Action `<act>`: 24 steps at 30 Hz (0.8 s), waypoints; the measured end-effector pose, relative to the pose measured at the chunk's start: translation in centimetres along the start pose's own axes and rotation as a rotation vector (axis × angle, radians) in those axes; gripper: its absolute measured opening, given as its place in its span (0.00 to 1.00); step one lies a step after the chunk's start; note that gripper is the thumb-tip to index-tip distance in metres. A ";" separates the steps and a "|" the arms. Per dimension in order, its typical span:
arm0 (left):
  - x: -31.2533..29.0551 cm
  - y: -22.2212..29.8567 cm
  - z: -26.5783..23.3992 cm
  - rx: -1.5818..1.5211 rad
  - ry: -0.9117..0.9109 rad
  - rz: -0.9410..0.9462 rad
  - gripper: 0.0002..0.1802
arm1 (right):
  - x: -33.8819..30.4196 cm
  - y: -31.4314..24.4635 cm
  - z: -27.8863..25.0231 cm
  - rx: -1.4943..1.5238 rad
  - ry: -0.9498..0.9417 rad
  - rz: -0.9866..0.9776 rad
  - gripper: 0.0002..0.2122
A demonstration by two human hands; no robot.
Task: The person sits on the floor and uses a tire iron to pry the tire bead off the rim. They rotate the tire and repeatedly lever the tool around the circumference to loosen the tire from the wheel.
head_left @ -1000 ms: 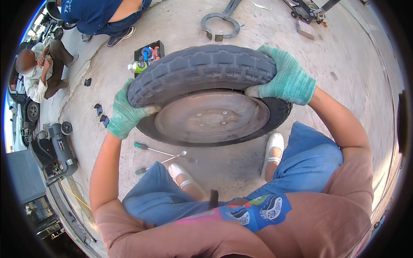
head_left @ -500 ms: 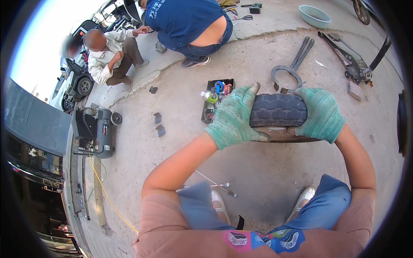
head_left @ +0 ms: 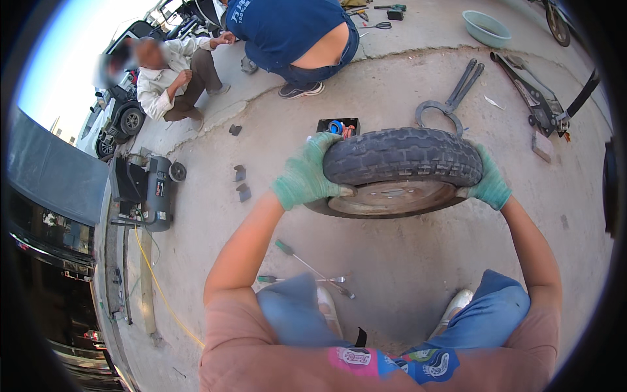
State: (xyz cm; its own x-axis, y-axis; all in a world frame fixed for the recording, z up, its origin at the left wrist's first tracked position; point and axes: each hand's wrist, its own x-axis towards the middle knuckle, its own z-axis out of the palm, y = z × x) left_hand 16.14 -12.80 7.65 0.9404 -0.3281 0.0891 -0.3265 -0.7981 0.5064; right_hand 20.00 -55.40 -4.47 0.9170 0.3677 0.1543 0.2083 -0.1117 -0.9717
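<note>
A black tyre (head_left: 401, 155) with blocky tread is tilted in front of me, and its rusty metal wheel rim (head_left: 392, 197) shows on the side toward me. My left hand (head_left: 310, 175), in a green knit glove, grips the tyre's left side, thumb along the near sidewall. On the right side my right hand (head_left: 490, 179), gloved alike, is closed round the tyre's edge. Behind the tyre lies a large pincer-like metal tool (head_left: 444, 108). A black tool box (head_left: 351, 124) is partly hidden by the tyre. Near my left foot lie green-handled screwdriver-like tools (head_left: 307, 264).
A floor jack (head_left: 532, 98) lies at the right, with a brick (head_left: 542, 146) beside it. The pale green basin (head_left: 486, 29) stands farther back. An air compressor (head_left: 157, 193) is at the left. Two people (head_left: 287, 39) crouch at the far left. Small dark pieces (head_left: 241, 174) dot the concrete.
My hands have moved farther apart along the tyre. It now shows more of its tread and its rim, and it covers more of the tool box.
</note>
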 end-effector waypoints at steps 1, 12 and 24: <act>-0.2 0.6 -0.5 0.050 0.001 -0.013 0.62 | 0.2 -0.5 0.9 -0.065 0.002 0.021 0.52; -2.9 2.2 -0.2 0.272 0.353 0.182 0.51 | -0.3 -10.7 8.5 -0.712 0.173 -0.187 0.39; -0.7 4.9 3.1 0.087 0.284 0.407 0.55 | 2.1 -15.4 8.8 -1.325 -0.009 -0.304 0.28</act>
State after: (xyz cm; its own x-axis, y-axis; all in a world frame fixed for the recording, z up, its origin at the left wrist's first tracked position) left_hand 13.60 -18.00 7.41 0.7202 -0.4806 0.5004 -0.6674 -0.6770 0.3102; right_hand 15.70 -44.75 9.27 0.7756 0.5418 0.3238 0.5723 -0.8200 0.0013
